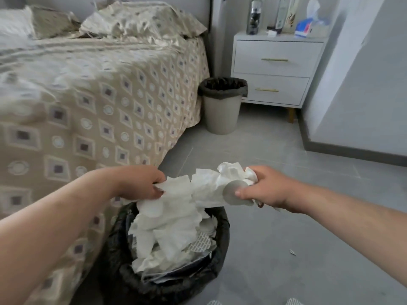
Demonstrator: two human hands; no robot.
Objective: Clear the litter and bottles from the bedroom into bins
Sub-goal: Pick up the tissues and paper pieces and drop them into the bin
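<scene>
- Left hand (141, 183): fingers curled and pinched shut on one end of a wad of white tissue paper (187, 194). Forearm enters from the lower left, across the edge of the bed.
- Right hand (264, 186): clenched around the other end of the same wad, with crumpled tissue bulging above the knuckles. A round white disc, possibly a cup base or lid (234, 190), is pressed under the thumb; cannot tell which.
- The tissue spans the gap between the two hands and hangs down from the left hand.
- Directly below both hands: a bin with a black liner (222, 238), nearly full of more white tissue. A patterned wrapper (202, 241) shows among it, below the right hand. The hanging tissue meets the heap in the bin.
- Left of the left hand: bed with beige diamond-pattern bedspread (110, 102), its hem touching the near bin's side.
- Well ahead of the hands: a second bin, beige with a dark liner (222, 111), standing between the bed corner and a white two-drawer nightstand (275, 69).
- On the nightstand top: a dark bottle (254, 16), a tall pale carton (286, 14) and a blue tissue pack (308, 25).
- Below the right forearm: a small scrap of litter (293, 252) on the grey floor.
</scene>
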